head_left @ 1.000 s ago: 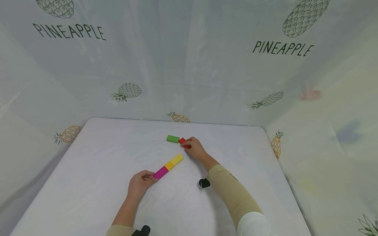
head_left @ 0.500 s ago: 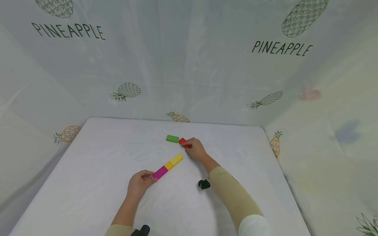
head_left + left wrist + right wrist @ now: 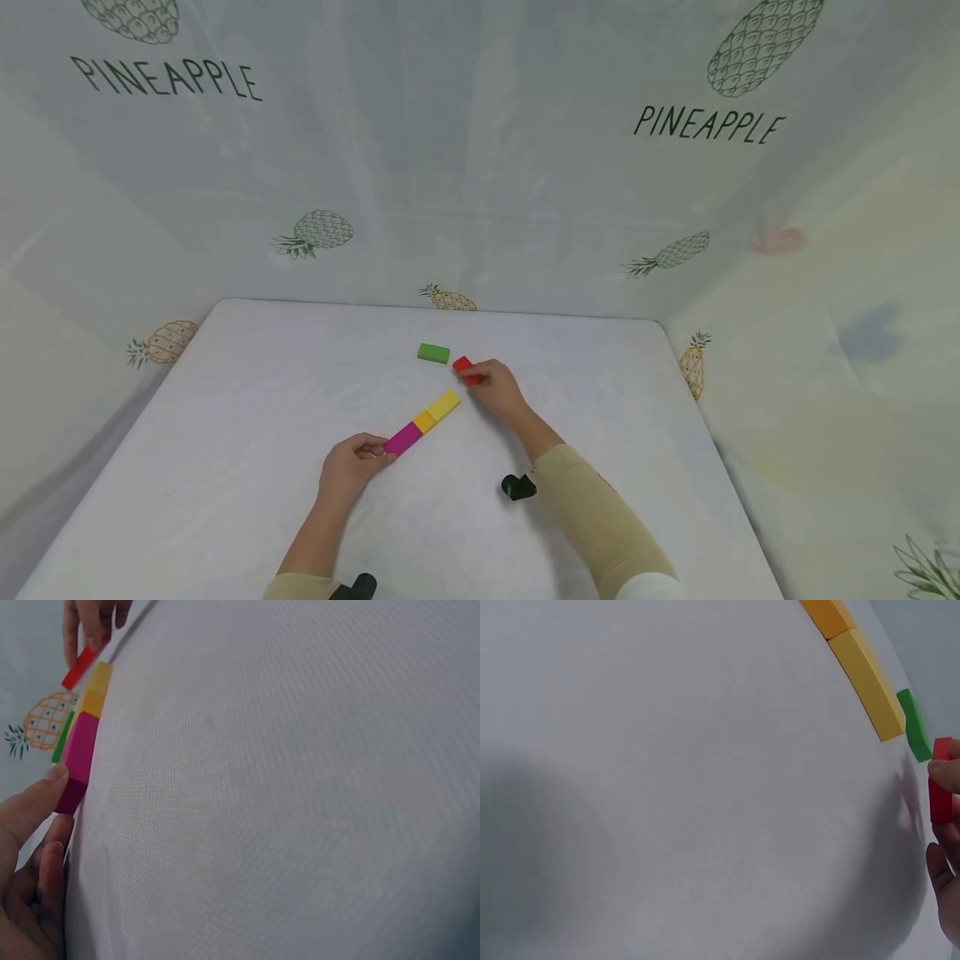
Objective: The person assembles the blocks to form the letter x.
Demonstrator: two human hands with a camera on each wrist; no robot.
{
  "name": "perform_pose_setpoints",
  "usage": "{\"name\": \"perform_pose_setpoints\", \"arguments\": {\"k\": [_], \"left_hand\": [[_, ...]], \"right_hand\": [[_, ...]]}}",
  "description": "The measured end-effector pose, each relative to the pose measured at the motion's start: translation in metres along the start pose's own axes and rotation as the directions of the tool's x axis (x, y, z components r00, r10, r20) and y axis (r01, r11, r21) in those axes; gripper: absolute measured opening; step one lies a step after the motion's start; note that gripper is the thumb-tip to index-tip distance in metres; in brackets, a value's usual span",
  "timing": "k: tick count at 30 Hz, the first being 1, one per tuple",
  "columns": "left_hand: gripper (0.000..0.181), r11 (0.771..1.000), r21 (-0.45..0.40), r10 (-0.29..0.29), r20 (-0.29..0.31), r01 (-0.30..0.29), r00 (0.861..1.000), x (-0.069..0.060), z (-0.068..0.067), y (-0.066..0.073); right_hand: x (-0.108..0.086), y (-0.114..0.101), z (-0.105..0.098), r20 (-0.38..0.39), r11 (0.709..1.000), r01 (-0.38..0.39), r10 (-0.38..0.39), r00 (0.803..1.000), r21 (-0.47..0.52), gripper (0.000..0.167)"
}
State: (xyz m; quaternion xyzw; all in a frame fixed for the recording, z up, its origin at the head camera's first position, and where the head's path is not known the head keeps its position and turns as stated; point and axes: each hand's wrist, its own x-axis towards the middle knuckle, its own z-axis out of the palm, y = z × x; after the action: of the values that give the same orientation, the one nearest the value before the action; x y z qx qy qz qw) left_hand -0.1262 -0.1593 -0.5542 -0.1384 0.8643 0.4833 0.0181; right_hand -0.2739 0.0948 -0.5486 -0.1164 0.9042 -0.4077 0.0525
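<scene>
Pinching the red block with the right hand, at ten o'clock from the hand. Hard to tell if lifted or lying on the table. Pinching the near end of the purple block with the left hand, at two o'clock from it. Touching end to end in a row toward two o'clock: first purple, then the small orange block, then the yellow block. Just beside the red block, not touching, at ten o'clock: a green block. Near the right sleeve, at six o'clock from the right hand: a black thing. At twelve o'clock, past the table: a cloth with pineapples drawn on it.
</scene>
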Motion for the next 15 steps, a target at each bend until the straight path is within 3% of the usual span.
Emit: {"name": "perform_pose_setpoints", "arguments": {"k": [15], "left_hand": [[0.025, 1.000, -0.004, 0.019, 0.002, -0.019, 1.000, 0.001, 0.000, -0.001]], "right_hand": [[-0.031, 0.001, 0.004, -0.025, 0.995, -0.012, 0.015, 1.000, 0.104, 0.027]]}}
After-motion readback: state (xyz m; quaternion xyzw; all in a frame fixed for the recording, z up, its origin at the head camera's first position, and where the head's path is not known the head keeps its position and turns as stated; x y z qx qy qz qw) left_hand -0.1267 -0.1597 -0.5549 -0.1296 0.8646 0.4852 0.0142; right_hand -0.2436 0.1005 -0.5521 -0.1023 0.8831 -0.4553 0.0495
